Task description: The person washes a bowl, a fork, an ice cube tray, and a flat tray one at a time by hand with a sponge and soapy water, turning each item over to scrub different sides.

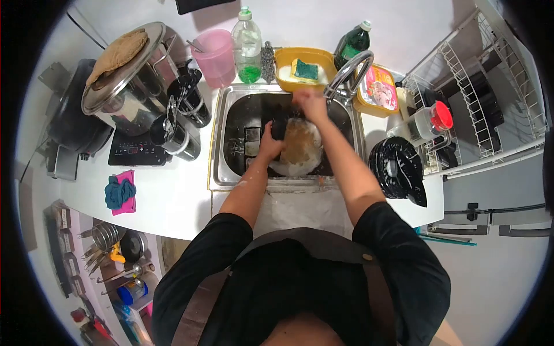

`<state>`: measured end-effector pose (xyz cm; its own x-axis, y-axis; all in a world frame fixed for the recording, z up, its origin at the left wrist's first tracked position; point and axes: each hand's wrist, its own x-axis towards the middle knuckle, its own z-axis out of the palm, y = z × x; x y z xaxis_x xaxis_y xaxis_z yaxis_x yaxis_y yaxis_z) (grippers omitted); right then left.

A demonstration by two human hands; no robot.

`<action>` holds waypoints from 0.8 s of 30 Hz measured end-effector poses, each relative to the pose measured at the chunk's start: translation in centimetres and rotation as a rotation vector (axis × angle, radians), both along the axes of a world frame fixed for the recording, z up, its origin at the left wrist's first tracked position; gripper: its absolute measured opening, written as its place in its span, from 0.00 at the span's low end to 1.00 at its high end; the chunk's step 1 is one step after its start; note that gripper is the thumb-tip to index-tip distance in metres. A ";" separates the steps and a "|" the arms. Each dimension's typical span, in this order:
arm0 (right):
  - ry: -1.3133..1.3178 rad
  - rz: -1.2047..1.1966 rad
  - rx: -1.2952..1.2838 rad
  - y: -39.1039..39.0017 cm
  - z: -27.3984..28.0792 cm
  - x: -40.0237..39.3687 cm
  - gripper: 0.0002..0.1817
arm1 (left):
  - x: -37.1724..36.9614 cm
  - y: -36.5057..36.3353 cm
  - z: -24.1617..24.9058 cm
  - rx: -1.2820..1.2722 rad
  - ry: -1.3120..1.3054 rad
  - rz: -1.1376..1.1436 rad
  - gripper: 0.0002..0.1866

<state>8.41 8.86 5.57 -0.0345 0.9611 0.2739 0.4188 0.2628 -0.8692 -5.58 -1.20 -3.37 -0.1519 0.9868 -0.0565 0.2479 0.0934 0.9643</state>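
My left hand (270,145) is down in the steel sink (217,155), its fingers and thumb curled around a dark item (279,127) whose kind I cannot make out. Beside that hand, a round vessel (301,144) holds brownish water with white suds. My right hand (310,105), smeared by motion, is over the back of the sink, just left of the curved faucet (350,72) and in front of a yellow tub (283,55). A green and yellow sponge (304,70) lies in that tub in whitish liquid. Small dark rectangular pieces (252,138) sit at the sink's left.
Left of the sink stand a large lidded pot (130,104), utensil holders (183,141) and a pink pitcher (214,57). Bottles, including a clear soap bottle (248,46), line the back. On the right are a black cap-like item (395,170), a red-lidded jar (427,121) and a wire rack (461,75).
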 end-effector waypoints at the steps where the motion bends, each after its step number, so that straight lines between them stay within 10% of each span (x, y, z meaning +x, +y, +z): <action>1: -0.047 -0.015 0.003 0.7 3.9 -0.3 0.10 | -0.3 0.2 0.6 -0.111 -0.170 0.014 0.38; 4: -0.150 -0.134 0.425 3.8 9.1 -0.7 0.11 | -0.5 0.6 -0.8 -0.315 -0.647 0.029 0.29; 9: -1.010 0.315 -0.091 10.5 5.2 0.1 0.14 | -0.2 1.0 0.4 -0.368 -0.907 -0.008 0.17; 24: -0.901 0.153 -0.047 10.2 4.3 2.8 0.21 | -0.4 0.7 1.7 -0.415 -1.022 -0.041 0.26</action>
<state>11.17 19.02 9.85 -0.3440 0.9380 0.0421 0.9076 0.3436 -0.2414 -5.93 -0.46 -1.67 0.1881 0.8652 -0.4649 -0.6377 0.4676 0.6121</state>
